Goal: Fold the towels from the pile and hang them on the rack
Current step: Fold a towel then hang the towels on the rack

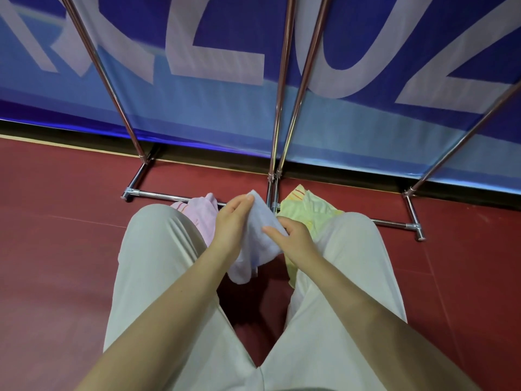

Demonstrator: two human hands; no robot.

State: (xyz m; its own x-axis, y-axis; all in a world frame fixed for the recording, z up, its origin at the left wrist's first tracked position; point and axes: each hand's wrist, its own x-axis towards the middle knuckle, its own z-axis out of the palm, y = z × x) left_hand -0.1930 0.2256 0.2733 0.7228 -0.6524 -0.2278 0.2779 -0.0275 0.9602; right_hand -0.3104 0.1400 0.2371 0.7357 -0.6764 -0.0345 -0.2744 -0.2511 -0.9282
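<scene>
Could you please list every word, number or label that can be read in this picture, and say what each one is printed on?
"L", "0", "2": large white characters on the blue fabric banner behind the chrome rack poles; the banner's other characters are cut off by the frame and unreadable.
No readable text shows on the white towel, pink towel or yellow-green towel.

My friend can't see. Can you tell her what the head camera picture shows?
A crouching person's left hand and right hand hold a pale lavender towel above a red floor. Pink towel and yellow towel lie by a chrome rack.
</scene>
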